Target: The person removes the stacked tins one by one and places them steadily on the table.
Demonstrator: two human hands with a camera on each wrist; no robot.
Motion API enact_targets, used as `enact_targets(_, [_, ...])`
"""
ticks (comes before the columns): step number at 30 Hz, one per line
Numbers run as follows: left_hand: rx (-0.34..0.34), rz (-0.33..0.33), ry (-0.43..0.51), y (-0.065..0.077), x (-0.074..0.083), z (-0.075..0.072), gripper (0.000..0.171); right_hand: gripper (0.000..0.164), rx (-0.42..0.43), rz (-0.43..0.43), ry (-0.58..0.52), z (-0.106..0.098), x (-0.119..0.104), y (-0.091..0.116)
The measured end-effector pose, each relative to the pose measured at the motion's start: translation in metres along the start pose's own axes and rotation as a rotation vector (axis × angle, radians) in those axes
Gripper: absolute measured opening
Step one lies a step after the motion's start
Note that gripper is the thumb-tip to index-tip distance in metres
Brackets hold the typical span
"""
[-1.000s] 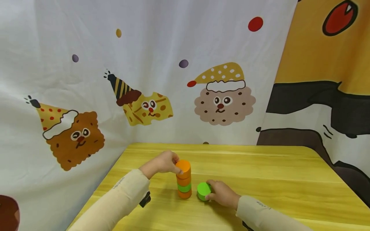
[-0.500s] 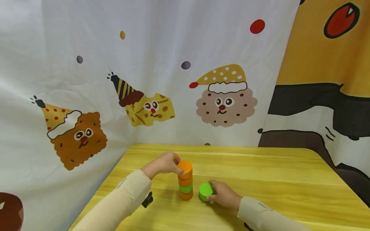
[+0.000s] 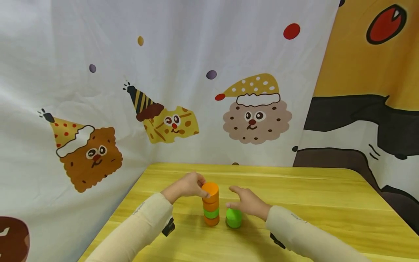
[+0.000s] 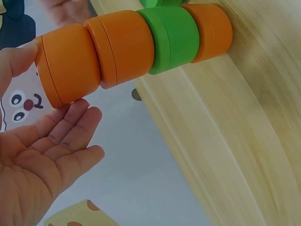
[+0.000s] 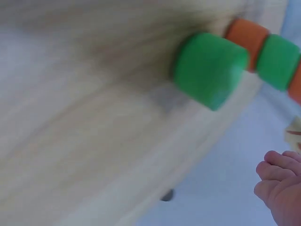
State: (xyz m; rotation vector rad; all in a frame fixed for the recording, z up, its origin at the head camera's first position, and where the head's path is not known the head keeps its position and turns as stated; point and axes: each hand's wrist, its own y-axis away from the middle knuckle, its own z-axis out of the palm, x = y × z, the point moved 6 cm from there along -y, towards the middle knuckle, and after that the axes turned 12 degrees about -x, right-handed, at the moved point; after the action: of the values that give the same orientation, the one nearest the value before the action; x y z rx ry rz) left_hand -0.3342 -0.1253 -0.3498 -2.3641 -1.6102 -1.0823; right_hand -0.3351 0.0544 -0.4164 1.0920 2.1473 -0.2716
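A stack of round blocks stands upright on the table: an orange block (image 3: 212, 221) at the bottom, then a green block (image 3: 211, 213), an orange block (image 3: 211, 206) and a top orange block (image 3: 210, 190). My left hand (image 3: 190, 185) pinches the top one, thumb on one side and fingertips on the other, as the left wrist view shows. To the right of the stack, a separate green block (image 3: 234, 219) rests on the table. Just above it is my right hand (image 3: 250, 202), fingers spread and holding nothing. In the right wrist view, that hand (image 5: 284, 181) is apart from the green block (image 5: 209, 70).
The wooden table (image 3: 311, 203) reaches back to a white curtain (image 3: 183, 54) printed with cartoon biscuits and cheese. A black strap end (image 3: 168, 227) hangs below the left sleeve. Another dark strap (image 3: 277, 241) shows under the right sleeve.
My right hand has let go of the separate green block and risen above it, its fingers opening. My left hand keeps its hold on the top orange block; the stack stands as before.
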Motion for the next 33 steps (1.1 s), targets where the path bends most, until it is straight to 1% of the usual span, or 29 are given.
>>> enact_targets(6, [0.004, 0.021, 0.006, 0.000, -0.001, 0.000, 0.032, 0.071, -0.041, -0.048, 0.046, -0.010, -0.035, -0.013])
enact_targets(10, [0.002, 0.049, 0.009, 0.000, -0.002, 0.000, 0.029, 0.070, -0.049, -0.055, 0.080, -0.013, -0.048, -0.018])
enact_targets(14, [0.004, 0.072, 0.015, 0.001, -0.002, 0.001, 0.029, 0.070, -0.059, -0.056, 0.109, -0.012, -0.053, -0.021])
enact_targets(19, [0.014, 0.094, 0.033, 0.003, -0.004, 0.000, 0.041, 0.070, -0.073, -0.064, 0.121, -0.011, -0.055, -0.022])
enact_targets(22, [0.012, 0.102, 0.027, 0.003, -0.007, 0.001, 0.042, 0.070, -0.077, -0.076, 0.118, -0.011, -0.057, -0.022])
enact_targets(28, [0.011, 0.121, 0.002, 0.001, -0.019, 0.013, 0.036, 0.068, -0.090, -0.083, 0.107, -0.010, -0.059, -0.021])
enact_targets(33, [0.015, 0.115, 0.006, -0.003, -0.029, 0.025, 0.040, 0.067, -0.095, -0.078, 0.104, -0.009, -0.059, -0.022])
